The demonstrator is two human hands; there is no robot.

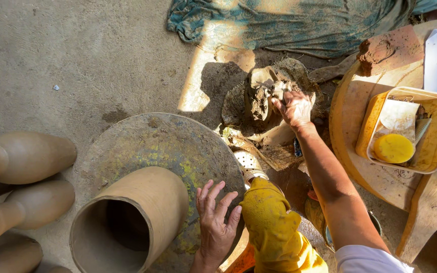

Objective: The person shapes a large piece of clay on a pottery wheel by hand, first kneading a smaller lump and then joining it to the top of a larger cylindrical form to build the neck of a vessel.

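I find the left hand [214, 222] resting flat, fingers [206, 194] spread wide, on the near right edge of the round turning disc [142, 136] that lies on the floor. It grips nothing; the palm and fingertips merely press the disc's mottled surface. Just beside that hand, on the disc, stands a tall clay vessel [137, 212], open-mouthed, its wall smooth and even, tilted toward my view only by the camera angle. I judge the vessel's body already raised and shaped, though I cannot tell whether its rim is finished.

The right hand [294, 107] is stretched forward past the disc's far right edge, onto a heap of wet clay [259, 98] lying on sacking on the floor. Its fingers are curled partly closed into the lump and coated in clay; whether a piece is pinched free I cannot tell. I judge that clay is being gathered at this moment and that work on the vessel is not concluded.

Along the left edge of the floor lie three finished clay pots [26, 156], narrow-necked, on their sides and well apart from the disc. At the right, a wooden board [350, 151] carries a yellow tub [433, 146] holding a yellow sponge [393, 147]. A patterned cloth [289, 20] lies at the far edge. A yellow-clad knee [271, 222] sits between the two arms.
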